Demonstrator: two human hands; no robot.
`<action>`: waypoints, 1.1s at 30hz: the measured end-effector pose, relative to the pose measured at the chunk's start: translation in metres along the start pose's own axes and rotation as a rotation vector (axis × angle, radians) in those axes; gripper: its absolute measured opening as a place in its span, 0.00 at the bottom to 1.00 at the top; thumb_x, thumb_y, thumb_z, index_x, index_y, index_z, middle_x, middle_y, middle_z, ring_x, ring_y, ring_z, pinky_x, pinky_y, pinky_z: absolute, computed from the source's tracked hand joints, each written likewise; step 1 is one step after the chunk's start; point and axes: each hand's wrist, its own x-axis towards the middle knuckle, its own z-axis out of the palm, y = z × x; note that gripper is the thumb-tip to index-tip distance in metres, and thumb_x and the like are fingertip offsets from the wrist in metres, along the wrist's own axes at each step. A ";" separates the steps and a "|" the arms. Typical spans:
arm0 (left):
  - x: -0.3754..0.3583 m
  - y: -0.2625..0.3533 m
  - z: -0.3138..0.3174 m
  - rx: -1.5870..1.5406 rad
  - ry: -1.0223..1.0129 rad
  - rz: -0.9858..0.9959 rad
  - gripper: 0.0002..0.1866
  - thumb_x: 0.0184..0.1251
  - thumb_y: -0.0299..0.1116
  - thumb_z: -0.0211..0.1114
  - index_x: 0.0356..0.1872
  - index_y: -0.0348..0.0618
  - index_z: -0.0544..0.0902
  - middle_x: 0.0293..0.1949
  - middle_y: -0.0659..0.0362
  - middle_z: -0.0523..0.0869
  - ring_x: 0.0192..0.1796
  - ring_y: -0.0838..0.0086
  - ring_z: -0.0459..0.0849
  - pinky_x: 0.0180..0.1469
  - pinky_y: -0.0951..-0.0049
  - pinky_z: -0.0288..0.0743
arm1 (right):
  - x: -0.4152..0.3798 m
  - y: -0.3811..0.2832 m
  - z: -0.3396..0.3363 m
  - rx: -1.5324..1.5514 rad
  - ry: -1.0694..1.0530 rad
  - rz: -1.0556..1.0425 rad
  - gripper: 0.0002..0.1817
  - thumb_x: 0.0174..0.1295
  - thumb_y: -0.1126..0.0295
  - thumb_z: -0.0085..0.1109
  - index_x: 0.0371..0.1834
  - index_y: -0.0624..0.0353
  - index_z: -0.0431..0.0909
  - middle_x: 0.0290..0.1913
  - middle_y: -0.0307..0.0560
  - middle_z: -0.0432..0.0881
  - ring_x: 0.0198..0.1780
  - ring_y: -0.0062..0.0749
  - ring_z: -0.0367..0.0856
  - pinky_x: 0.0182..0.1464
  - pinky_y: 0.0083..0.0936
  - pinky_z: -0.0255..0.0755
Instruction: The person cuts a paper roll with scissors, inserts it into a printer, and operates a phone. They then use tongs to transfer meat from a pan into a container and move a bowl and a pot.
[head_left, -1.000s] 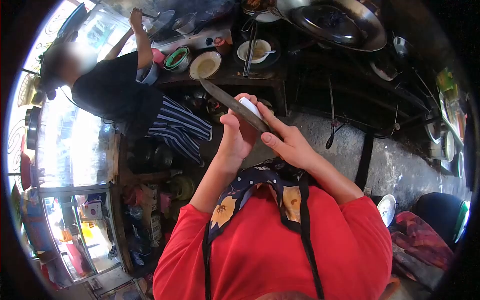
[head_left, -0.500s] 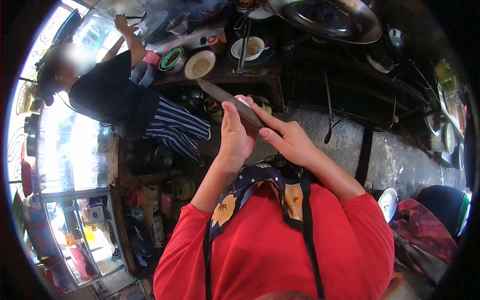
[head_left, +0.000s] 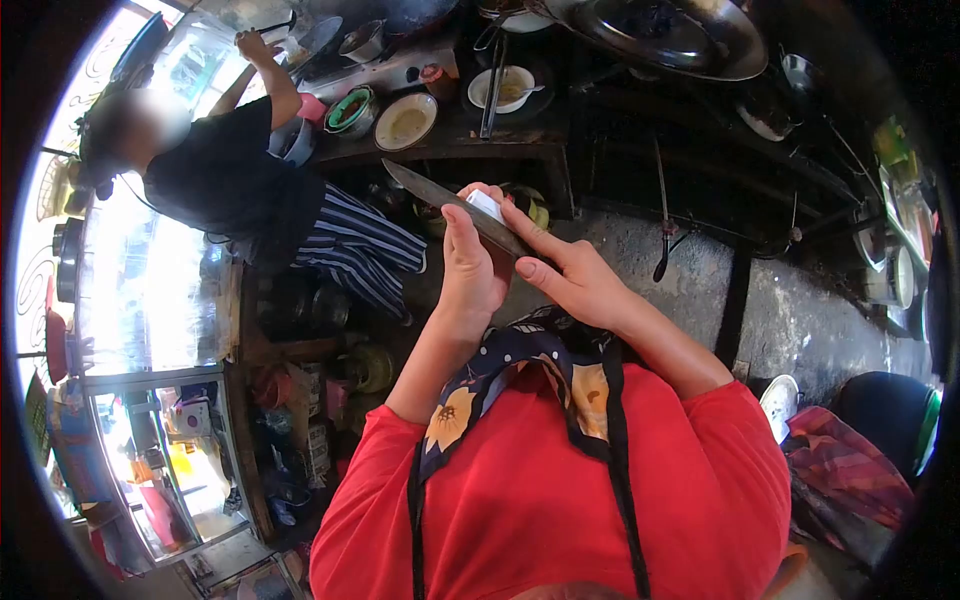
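White block point(head_left: 487, 205), one, and one grey knife point(head_left: 432, 191), gripped by two hands point(head_left: 474, 268) point(head_left: 578, 282).

One held knife point(head_left: 430, 190), one white piece point(head_left: 486, 205), one red-shirted wearer point(head_left: 520, 470) with one left hand point(head_left: 468, 270) and one right hand point(head_left: 575, 280), one flowered apron point(head_left: 450, 415), one co-worker point(head_left: 215, 185), one pale dark-rimmed plate point(head_left: 420, 107), one white bowl point(head_left: 481, 90) holding one spoon point(head_left: 534, 90), one green-rimmed container point(head_left: 346, 122), one large wok point(head_left: 748, 45)

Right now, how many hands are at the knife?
2: the left hand, beside the blade of the knife, and the right hand, at the end away from the tip. Each is partly hidden; no third hand shows there.
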 end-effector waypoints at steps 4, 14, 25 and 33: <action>-0.003 0.002 0.002 -0.003 0.081 -0.029 0.32 0.60 0.67 0.53 0.48 0.47 0.68 0.40 0.62 0.73 0.44 0.73 0.73 0.52 0.68 0.71 | 0.001 -0.002 0.002 -0.114 0.023 -0.027 0.29 0.69 0.55 0.48 0.73 0.40 0.55 0.37 0.55 0.83 0.37 0.36 0.84 0.43 0.26 0.72; -0.004 0.001 0.001 -0.049 0.081 -0.005 0.24 0.64 0.61 0.54 0.43 0.50 0.71 0.40 0.67 0.73 0.44 0.79 0.73 0.49 0.74 0.69 | 0.002 -0.005 0.002 -0.033 -0.021 0.018 0.30 0.69 0.53 0.47 0.73 0.43 0.55 0.34 0.58 0.82 0.37 0.42 0.85 0.42 0.28 0.72; -0.003 -0.001 0.011 0.005 0.166 0.009 0.27 0.64 0.63 0.54 0.44 0.48 0.68 0.39 0.63 0.73 0.43 0.73 0.73 0.50 0.69 0.71 | 0.004 -0.004 -0.001 -0.154 -0.010 0.028 0.29 0.68 0.52 0.47 0.72 0.41 0.57 0.35 0.60 0.82 0.37 0.54 0.83 0.42 0.32 0.73; 0.004 -0.008 0.004 0.017 0.232 -0.040 0.28 0.62 0.65 0.55 0.44 0.49 0.70 0.39 0.64 0.75 0.43 0.74 0.75 0.49 0.70 0.71 | 0.008 0.012 -0.003 -0.261 0.037 -0.004 0.30 0.68 0.53 0.47 0.73 0.41 0.56 0.29 0.57 0.81 0.30 0.45 0.83 0.37 0.30 0.73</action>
